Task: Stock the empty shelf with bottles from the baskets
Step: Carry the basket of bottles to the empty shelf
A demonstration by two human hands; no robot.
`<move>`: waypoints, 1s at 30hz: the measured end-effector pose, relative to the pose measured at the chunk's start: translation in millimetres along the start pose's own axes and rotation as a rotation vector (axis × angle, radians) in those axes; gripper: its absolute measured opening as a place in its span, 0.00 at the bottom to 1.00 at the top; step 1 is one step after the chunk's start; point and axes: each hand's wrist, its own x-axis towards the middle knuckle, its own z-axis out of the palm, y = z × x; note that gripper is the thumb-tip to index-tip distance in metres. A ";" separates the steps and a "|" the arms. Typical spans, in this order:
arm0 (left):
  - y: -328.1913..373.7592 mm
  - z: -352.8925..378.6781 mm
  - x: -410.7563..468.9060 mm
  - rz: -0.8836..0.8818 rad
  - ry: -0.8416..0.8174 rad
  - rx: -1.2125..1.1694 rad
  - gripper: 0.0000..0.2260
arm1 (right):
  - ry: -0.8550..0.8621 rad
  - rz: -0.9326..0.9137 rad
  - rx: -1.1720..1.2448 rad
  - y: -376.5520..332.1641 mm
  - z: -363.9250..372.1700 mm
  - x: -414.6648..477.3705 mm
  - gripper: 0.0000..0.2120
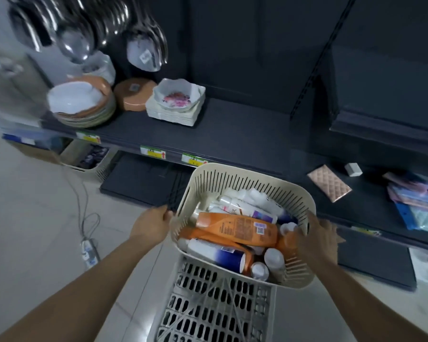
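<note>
The left hand (153, 224) and right hand (318, 236) gripped opposite rims of the cream basket (242, 180), fingers closed on it. Bottles (235, 227) lay piled inside, near the empty shelf (245, 129). Keep the basket level; rest it before unloading.

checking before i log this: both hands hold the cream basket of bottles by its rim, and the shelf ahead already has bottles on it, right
Not quite. In the head view the shelf holds plates and bowls, no bottles. The rest stands: left hand and right hand grip the cream basket of bottles.
</note>
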 end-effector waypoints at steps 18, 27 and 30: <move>-148.8 -181.8 -162.8 -0.091 0.268 0.539 0.16 | -0.112 -0.910 -0.351 -249.4 5.7 -172.9 0.25; -260.3 -295.0 -177.2 -0.125 0.405 0.615 0.15 | -0.071 -1.074 -0.382 -409.5 32.6 -253.3 0.23; -297.2 -322.3 -175.9 -0.137 0.439 0.614 0.15 | -0.055 -1.112 -0.397 -454.0 45.3 -274.9 0.23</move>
